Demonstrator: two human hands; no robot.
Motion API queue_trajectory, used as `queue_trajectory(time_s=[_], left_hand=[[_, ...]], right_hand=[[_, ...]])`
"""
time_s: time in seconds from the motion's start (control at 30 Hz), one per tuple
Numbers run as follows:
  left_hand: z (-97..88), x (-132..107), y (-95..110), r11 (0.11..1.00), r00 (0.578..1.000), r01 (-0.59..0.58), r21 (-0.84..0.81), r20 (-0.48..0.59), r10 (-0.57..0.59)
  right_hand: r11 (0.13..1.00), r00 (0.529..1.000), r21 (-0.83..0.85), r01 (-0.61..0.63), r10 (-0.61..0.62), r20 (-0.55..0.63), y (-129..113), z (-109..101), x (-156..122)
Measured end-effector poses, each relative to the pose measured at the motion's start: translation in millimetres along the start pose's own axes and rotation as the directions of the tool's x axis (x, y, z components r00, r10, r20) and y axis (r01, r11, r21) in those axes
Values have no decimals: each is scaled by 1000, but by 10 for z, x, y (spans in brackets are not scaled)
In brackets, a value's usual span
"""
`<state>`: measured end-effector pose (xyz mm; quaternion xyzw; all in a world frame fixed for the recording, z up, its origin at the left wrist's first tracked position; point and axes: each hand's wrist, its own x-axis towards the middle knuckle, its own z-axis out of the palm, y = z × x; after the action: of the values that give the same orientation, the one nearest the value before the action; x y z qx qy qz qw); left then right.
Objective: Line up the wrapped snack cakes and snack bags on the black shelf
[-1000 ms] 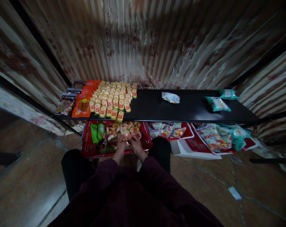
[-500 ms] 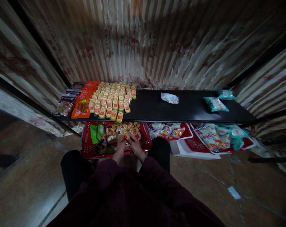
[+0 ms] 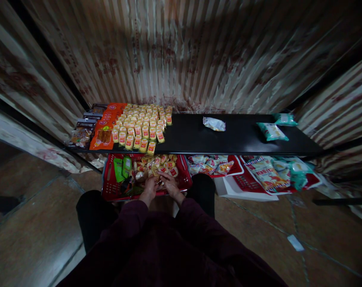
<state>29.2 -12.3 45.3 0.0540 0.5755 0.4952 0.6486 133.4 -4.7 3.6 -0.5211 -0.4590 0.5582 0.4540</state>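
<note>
Both hands are over the red basket [image 3: 109, 187], among small yellow-wrapped snack packs [image 3: 169, 164]. My left hand [image 3: 149, 188] is closed at a small pack near its fingertips; its grip is partly hidden. My right hand [image 3: 170, 185] is just beside it, fingers stretched towards the left hand over the packs. Green packets [image 3: 122, 167] lie at the basket's left side. On the black shelf [image 3: 187, 137] above, many matching yellow snack packs [image 3: 142, 125] stand in tight rows next to orange packets [image 3: 105, 129].
Dark packets [image 3: 82, 133] lie at the shelf's left end. A white packet [image 3: 213, 124] and teal packets [image 3: 272, 131] lie farther right. Below the shelf, a second basket [image 3: 236, 165] and a third basket [image 3: 246, 183] hold bagged snacks. My knees flank the first basket.
My hands have shifted slightly down and left in the basket. The yellow pack seen between them before is now less visible. The shelf goods look the same.
</note>
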Motion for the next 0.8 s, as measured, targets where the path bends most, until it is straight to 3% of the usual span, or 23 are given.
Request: queue_trajectory(time_s=[0.3,0.53,0.8], left_hand=[[-19,25,39,993,994,69,-93,-73,-76],[-45,45,64,984,986,117,-132,-101,-130],[-53,66,12,996,998,52,-76,-38,-55]], right_hand=[[996,999,-81,-45,43,-15,-29,19,-23],[994,999,-107,13,-17,-33,20,48,-25],[975,989,-180,128,-138,-45,80,73,-16]])
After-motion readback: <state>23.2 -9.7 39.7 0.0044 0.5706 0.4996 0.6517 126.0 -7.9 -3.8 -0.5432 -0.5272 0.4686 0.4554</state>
